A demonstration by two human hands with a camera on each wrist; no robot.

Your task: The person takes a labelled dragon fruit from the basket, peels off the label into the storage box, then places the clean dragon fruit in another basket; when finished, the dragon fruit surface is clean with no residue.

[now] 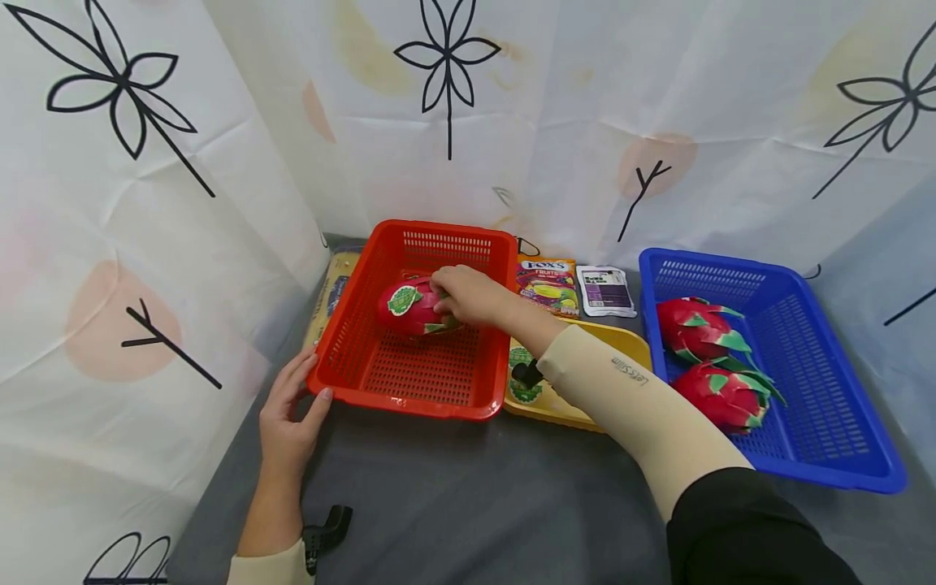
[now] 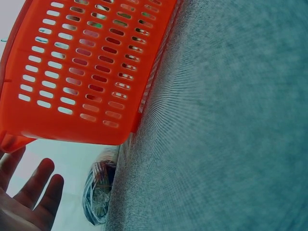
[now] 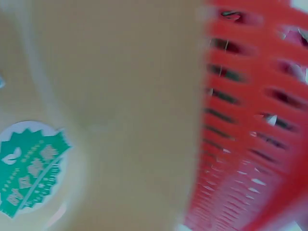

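Observation:
My right hand (image 1: 468, 294) reaches into the red basket (image 1: 420, 405) and grips a dragon fruit (image 1: 411, 305) by its right end. A round green-and-white sticker (image 1: 403, 301) is on the fruit's skin. The fingertips are partly hidden, and the right wrist view does not show this hand. At the basket's near left corner, my left hand (image 1: 292, 410) touches the rim with thumb and fingers spread around the corner. In the left wrist view, its fingers (image 2: 36, 185) look extended below the basket's rim.
A blue basket (image 1: 841, 357) on the right holds two dragon fruits (image 1: 720, 398). A yellow tray (image 1: 629, 337) with green stickers (image 1: 525, 388) lies under my right forearm. Behind it are a Fox's pouch (image 1: 547, 286) and a white-and-purple packet (image 1: 606, 291). A plastic-wrapped package (image 1: 332, 294) lies left of the red basket.

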